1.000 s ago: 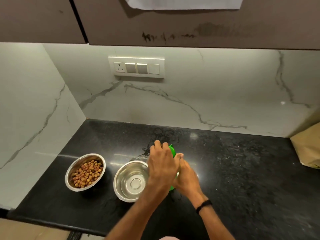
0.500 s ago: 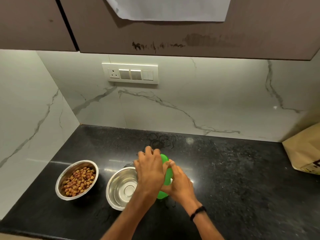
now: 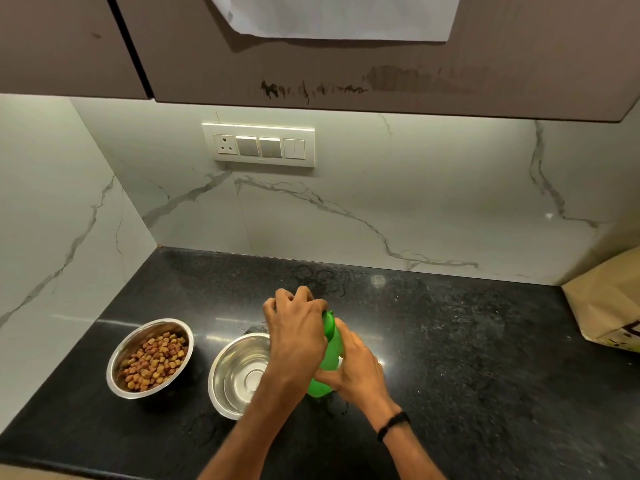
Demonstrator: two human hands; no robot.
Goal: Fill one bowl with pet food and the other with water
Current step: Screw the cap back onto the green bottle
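Gripping a green bottle (image 3: pixel 329 355) at lower centre, the left hand (image 3: pixel 298 337) clamps its top while the right hand (image 3: pixel 356 368) wraps its body, beside the empty bowl (image 3: pixel 239 372). Kibble bowl (image 3: pixel 150 358) sits lower left. Likely smooth, stiff plastic; best held mid-body.

Both your forearms are bare, with no sleeve showing anywhere up to the lower edge of the view. Your left hand (image 3: pixel 298 336) carries no ring, watch or band that can be seen. Just behind your right hand (image 3: pixel 358 370), a thin black band (image 3: pixel 393 421) circles the wrist; whether it is cord or rubber is too small to tell.
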